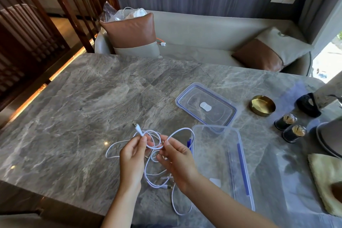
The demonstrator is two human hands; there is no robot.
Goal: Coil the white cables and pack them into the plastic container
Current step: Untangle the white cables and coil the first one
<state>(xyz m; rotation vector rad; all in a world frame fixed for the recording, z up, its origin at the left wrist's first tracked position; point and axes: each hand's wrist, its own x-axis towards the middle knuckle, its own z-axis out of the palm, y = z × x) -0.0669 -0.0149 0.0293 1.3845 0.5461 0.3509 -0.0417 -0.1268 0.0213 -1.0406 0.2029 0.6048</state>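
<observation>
A white cable point(177, 132) is held above the grey marble table point(83, 102) in a small loop between both hands. My left hand point(132, 155) pinches it just below its USB plug point(135, 125), which sticks up. My right hand point(176, 159) grips the loop's right side. Loose white cable point(153, 177) lies tangled on the table under my hands, with a strand trailing toward the near edge. The clear plastic container point(238, 155) stands open to the right of my right hand, with nothing inside. Its lid point(205, 106) lies flat just behind it.
A brass ashtray point(262, 105), two small dark jars point(289, 127) and a black object point(308, 105) stand at the right. A yellowish cloth point(325, 177) lies at the near right. A sofa with cushions point(132, 33) runs along the table's far side.
</observation>
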